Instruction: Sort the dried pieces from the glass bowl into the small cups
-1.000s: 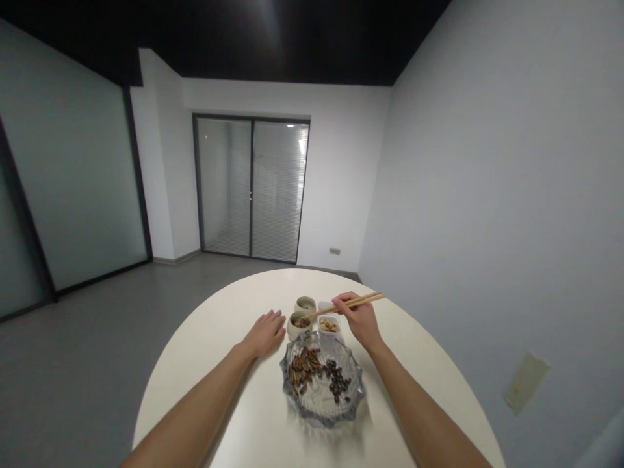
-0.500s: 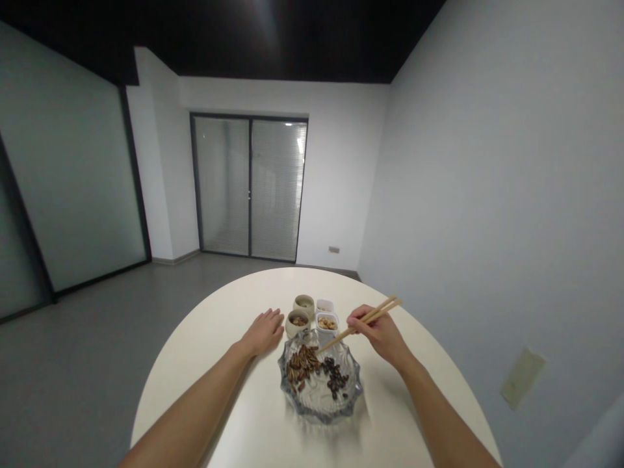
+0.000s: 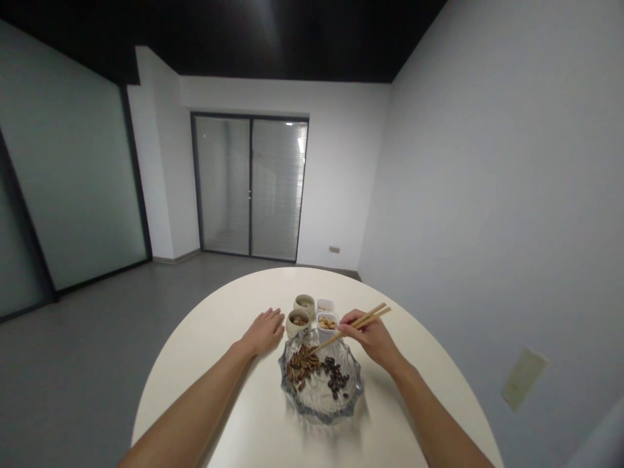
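Head view: the right hand (image 3: 370, 338) pinches a pair of wooden chopsticks (image 3: 336, 337), tips angled down into a glass dish (image 3: 361, 383) at the edge of a brown seed pile (image 3: 302, 366), beside dark beans (image 3: 335, 378). The left hand (image 3: 264, 331) lies palm down on the desk (image 3: 219, 390), fingers close together, just beside the dish. Two cups (image 3: 298, 323) and a white tub (image 3: 327, 322) stand beyond.

left forearm (image 3: 195, 404): bare, slim, tapering to wrist | right forearm (image 3: 439, 419): bare, slim, same | left hand (image 3: 264, 332): bare, long fingers | right hand (image 3: 370, 339): bare
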{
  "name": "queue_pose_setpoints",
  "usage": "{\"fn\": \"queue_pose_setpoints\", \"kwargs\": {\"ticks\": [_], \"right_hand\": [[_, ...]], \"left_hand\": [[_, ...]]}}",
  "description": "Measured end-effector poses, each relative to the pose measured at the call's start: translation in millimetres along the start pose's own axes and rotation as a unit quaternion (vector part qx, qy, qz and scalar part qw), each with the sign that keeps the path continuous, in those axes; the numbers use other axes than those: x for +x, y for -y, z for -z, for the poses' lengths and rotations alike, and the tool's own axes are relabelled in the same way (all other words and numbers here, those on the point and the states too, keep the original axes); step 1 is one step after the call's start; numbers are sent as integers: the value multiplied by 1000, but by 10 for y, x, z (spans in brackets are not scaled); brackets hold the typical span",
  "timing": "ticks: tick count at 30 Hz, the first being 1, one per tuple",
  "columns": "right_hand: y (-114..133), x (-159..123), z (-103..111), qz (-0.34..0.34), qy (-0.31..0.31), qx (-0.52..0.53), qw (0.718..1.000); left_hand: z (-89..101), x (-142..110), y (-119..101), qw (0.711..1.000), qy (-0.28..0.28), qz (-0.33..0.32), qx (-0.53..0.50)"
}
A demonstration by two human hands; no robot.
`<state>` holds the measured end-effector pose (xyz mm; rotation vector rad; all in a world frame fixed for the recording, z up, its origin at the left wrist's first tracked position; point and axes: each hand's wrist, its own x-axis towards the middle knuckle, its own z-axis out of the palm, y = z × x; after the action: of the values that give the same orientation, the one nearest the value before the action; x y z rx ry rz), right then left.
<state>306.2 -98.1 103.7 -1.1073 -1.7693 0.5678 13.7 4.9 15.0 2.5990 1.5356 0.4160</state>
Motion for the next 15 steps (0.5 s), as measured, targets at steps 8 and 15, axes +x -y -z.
{"fn": "queue_pose_setpoints", "kwargs": {"ticks": [8, 15], "right_hand": [[-23, -13, -40, 13, 6, 25, 1000], [-52, -10, -40, 21, -27, 45, 998]], "left_hand": [[-4, 3, 3, 1000, 3, -4, 6], [-47, 17, 28, 1000, -11, -13, 12]]}}
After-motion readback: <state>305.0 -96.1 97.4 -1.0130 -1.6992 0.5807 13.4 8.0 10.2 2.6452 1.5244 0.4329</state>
